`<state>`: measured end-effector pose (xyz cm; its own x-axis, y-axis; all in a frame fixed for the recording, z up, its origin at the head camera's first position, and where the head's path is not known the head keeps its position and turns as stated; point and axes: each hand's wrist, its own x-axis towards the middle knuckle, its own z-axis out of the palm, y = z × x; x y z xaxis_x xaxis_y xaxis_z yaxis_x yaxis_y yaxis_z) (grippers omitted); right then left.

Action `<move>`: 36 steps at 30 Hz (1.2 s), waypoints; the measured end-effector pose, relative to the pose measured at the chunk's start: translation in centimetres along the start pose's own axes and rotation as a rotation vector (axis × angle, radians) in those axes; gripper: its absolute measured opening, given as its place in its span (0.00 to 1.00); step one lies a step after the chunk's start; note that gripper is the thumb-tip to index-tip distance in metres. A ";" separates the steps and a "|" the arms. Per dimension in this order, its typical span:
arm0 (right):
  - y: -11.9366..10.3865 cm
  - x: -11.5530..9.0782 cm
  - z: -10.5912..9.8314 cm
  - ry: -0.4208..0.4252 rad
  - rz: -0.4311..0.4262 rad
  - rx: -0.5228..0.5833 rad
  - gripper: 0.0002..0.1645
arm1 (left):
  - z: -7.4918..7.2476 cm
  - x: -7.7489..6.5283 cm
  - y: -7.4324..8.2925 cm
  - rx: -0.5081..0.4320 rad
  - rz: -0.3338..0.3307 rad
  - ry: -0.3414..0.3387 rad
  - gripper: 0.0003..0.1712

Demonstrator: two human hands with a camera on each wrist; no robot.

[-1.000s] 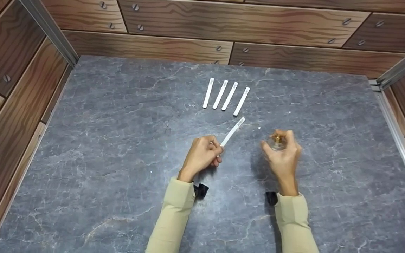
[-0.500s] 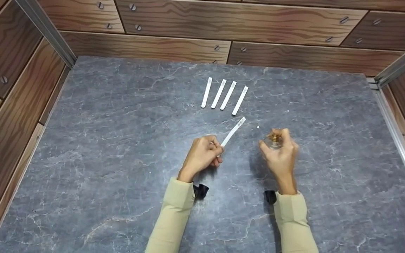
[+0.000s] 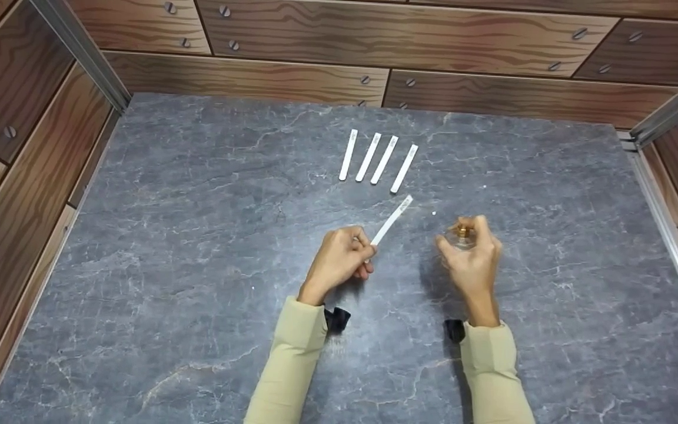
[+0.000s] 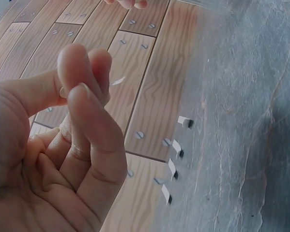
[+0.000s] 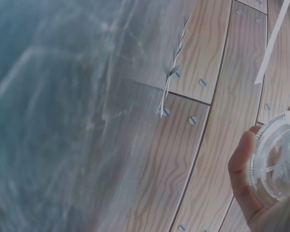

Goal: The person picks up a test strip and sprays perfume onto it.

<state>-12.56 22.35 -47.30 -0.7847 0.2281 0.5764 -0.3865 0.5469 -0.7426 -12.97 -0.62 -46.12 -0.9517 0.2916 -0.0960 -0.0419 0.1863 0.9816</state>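
Between thumb and fingertips, my left hand (image 3: 342,254) pinches the near end of a white paper test strip (image 3: 391,221), which points up and to the right with its printed end outermost. The left wrist view shows only a sliver of that strip (image 4: 117,81) past the fingertips. My right hand (image 3: 475,259) grips a small clear perfume bottle (image 3: 461,242) with a gold-coloured neck, a finger bent over its top. From the right wrist, the bottle's ridged round base (image 5: 262,166) fills the space by the thumb. The strip and the bottle are apart.
Several more white strips (image 3: 348,156) lie in a slanted row beyond the hands on the grey marbled table (image 3: 198,247). A tiny white speck (image 3: 434,213) lies near the bottle. Wood-patterned panels (image 3: 292,82) and metal posts (image 3: 89,56) border the table.
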 end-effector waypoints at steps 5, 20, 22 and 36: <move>0.0 0.0 -0.1 0.004 0.003 -0.020 0.22 | 0.1 0.0 0.0 0.001 -0.008 0.003 0.08; -0.3 -0.4 -0.2 0.019 0.082 -0.003 0.25 | 0.4 -0.1 0.0 -0.011 -0.020 -0.022 0.07; -0.4 -0.4 -0.2 0.014 0.081 0.001 0.25 | 0.4 0.0 0.1 -0.009 -0.027 -0.026 0.07; -0.7 -0.3 0.3 0.045 0.008 -0.004 0.24 | 0.1 0.0 0.1 -0.009 -0.036 -0.011 0.07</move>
<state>-12.24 21.68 -47.04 -0.7654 0.2681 0.5850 -0.3782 0.5481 -0.7460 -12.92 -0.51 -46.05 -0.9462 0.2948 -0.1330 -0.0790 0.1882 0.9789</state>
